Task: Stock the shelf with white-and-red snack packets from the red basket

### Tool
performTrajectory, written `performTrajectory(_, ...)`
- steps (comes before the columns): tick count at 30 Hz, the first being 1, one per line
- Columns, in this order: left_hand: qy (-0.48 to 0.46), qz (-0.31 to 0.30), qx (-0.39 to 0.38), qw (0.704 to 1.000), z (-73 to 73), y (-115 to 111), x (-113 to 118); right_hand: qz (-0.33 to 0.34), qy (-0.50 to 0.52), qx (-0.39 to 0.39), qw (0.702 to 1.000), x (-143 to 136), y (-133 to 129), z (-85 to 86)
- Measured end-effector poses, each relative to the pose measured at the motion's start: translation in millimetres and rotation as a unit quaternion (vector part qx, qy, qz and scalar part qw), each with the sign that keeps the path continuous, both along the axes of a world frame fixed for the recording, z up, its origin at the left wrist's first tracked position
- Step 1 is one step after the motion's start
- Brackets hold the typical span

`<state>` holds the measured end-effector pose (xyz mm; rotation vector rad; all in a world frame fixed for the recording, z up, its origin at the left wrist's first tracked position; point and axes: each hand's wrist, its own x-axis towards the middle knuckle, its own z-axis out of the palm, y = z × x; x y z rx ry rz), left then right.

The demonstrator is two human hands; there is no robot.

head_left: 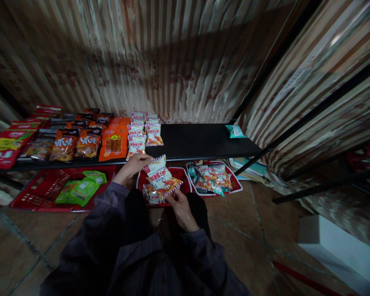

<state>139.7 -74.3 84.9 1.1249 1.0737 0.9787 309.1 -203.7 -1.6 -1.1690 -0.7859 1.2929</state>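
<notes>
Striped sheeting (185,74) hung in folds behind & down the R side, above a brown tiled floor (243,230), dim light. A black shelf (197,139) ran L to R in front of me, snack bags crowding its L half; a black pole (271,146) slanted past its R end, & farther R a white box (336,246) sat on the floor nr a red strip (305,277).

Counts, L to R: red-and-green bags (10,142), 2+, overlapped, couldn't get exact no.; 1 brown bag (38,146) in front; black-and-orange bags (63,146), 2 in front row, more behind; below, L red basket (38,193) w/ green pkts (80,191), 2 or 3; orange bags (114,142), 1 in full view, rest tucked behind; white pks (154,133) on shelf, 2 columns, approx 6.

My L hand (137,166) had thumb & fingers pinched on the upper L edge of 1 held pk (162,176), white, tilted over mid red basket (186,181); min. 1 more lay in there. My R hand (181,207) was half curled, gripping same pk's lower R edge, some fingers hidden. Next, R red basket (235,183): white & teal pks (214,174) mixed, too overlapped to count. Last, 1 teal pkt (236,131) on shelf's R end.
</notes>
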Motion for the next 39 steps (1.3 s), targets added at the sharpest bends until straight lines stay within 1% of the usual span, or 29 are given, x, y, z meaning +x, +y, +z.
performTrajectory(2,0.028,-0.02,0.013,0.999,2.2,3.2,0.4,0.009,-0.017,0.008,1.0,-0.6,0.3,-0.7)
performTrajectory(4,0.059,-0.036,0.041,0.997,3.4,4.3,2.8,0.019,-0.029,0.013,0.999,-0.9,1.1,-3.4)
performTrajectory(7,0.101,-0.042,0.079,0.991,4.1,3.1,7.8,0.031,-0.04,0.012,0.999,-0.2,1.7,-8.0)
performTrajectory(10,0.123,-0.012,0.086,0.989,2.6,1.6,11.3,0.047,-0.045,-0.001,0.998,1.1,0.8,-7.6)
performTrajectory(13,0.13,0.024,0.091,0.987,-0.2,1.5,12.2,0.055,-0.02,0.005,0.998,1.6,-0.1,-1.4)
performTrajectory(14,0.13,0.03,0.095,0.986,-0.9,1.5,12.1,0.049,-0.002,0.011,0.999,1.6,0.1,1.2)
performTrajectory(16,0.129,0.033,0.109,0.985,-1.2,1.2,11.7,0.009,0.029,0.023,0.999,1.9,1.2,6.2)
performTrajectory(19,0.154,0.024,0.138,0.978,0.0,0.2,11.2,-0.078,0.017,0.022,0.997,3.8,4.2,12.1)
performTrajectory(20,0.173,0.018,0.148,0.974,0.4,-0.2,11.2,-0.091,0.006,0.022,0.996,4.7,5.1,13.5)
performTrajectory(24,0.231,-0.017,0.169,0.958,-1.4,-1.1,11.1,-0.092,0.002,0.034,0.995,8.0,7.0,16.3)
performTrajectory(27,0.234,-0.032,0.168,0.957,-5.8,-1.1,10.8,-0.135,0.017,0.038,0.99,9.9,7.6,15.0)
performTrajectory(30,0.233,-0.035,0.167,0.957,-9.4,-1.2,10.5,-0.148,0.027,0.036,0.988,10.7,7.5,13.2)
performTrajectory(32,0.228,-0.022,0.17,0.958,-11.3,-1.1,10.8,-0.149,0.036,0.033,0.988,10.1,6.9,13.3)
performTrajectory(37,0.196,0.062,0.14,0.969,-19.3,0.7,13.3,-0.15,0.051,0.028,0.987,6.9,4.1,17.1)
performTrajectory(39,0.184,0.079,0.136,0.97,-22.6,1.8,14.6,-0.154,0.057,0.026,0.986,6.3,3.6,18.5)
